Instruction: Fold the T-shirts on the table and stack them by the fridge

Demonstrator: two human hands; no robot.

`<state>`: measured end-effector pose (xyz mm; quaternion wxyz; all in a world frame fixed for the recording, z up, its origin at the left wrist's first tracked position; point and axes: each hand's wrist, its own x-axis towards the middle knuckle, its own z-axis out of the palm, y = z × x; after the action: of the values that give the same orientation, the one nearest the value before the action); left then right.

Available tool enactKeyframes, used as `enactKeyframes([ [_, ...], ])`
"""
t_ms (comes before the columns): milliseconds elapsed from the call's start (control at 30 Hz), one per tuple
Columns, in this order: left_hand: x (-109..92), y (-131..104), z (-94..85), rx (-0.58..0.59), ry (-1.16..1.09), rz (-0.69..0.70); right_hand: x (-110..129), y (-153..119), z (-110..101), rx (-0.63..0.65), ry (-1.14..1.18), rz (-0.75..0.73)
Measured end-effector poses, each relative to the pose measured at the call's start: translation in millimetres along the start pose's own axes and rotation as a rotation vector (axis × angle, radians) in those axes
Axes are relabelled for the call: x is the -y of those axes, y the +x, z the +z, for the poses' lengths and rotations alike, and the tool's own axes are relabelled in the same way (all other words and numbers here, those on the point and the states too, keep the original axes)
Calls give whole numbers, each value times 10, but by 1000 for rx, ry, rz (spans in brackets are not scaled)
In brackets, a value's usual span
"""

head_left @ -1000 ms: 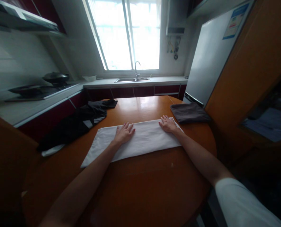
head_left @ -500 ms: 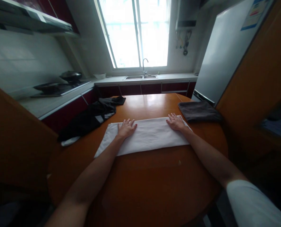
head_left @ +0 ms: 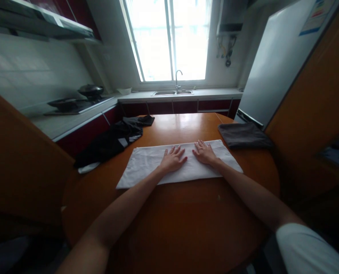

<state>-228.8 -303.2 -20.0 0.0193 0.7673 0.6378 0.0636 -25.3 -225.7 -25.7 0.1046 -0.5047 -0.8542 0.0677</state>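
Note:
A white folded cloth [head_left: 146,167] lies flat across the wooden table, wider than it is deep. My left hand [head_left: 173,159] rests palm down near its middle, fingers spread. Just to the right, my right hand [head_left: 204,153] also presses flat on the cloth with its fingers apart. A small gap of cloth shows between the two hands. Neither hand grips anything. Whether the cloth is a garment or a towel I cannot tell.
The round-ended wooden table [head_left: 183,217] carries a crumpled black garment [head_left: 106,144] with white patches at left and a folded dark grey cloth [head_left: 245,136] at right. Beyond stand a sink [head_left: 165,93], a stove with a pan [head_left: 91,90], and a fridge [head_left: 274,61].
Both hands have slid inward over the white cloth, the left one moving right and the right one moving left. The view has shifted slightly.

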Motion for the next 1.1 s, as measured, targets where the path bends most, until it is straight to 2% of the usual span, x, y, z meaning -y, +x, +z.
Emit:
enactKeyframes([
  [167, -12, -21, -43, 14, 9, -5, 3, -7, 12, -28, 37, -2],
  [267, -22, -16, -54, 19, 2, -14, -5, 9, -72, -54, 88, 17],
  [400, -10, -3, -34, 11, -11, -17, -197, 39, -450, -220, 195, 74],
  [500, 12, 17, -10, 8, -21, -13, -527, -16, -791, -324, 307, 156],
  [567, 26, 32, 7, 3, -25, -11, -800, -107, -927, -334, 346, 256],
  [667, 41, 44, 24, -4, -29, -4, -1168, -271, -946, -232, 374, 414],
  [767, 43, 40, 20, 0, -27, -1, -1345, -367, -852, -25, 389, 498],
  [867, 37, 32, 6, 6, -19, -3, -1306, -375, -782, 119, 379, 542],
  [1100, 33, 31, -7, 15, -7, -5, -1073, -340, -814, 182, 191, 561],
])
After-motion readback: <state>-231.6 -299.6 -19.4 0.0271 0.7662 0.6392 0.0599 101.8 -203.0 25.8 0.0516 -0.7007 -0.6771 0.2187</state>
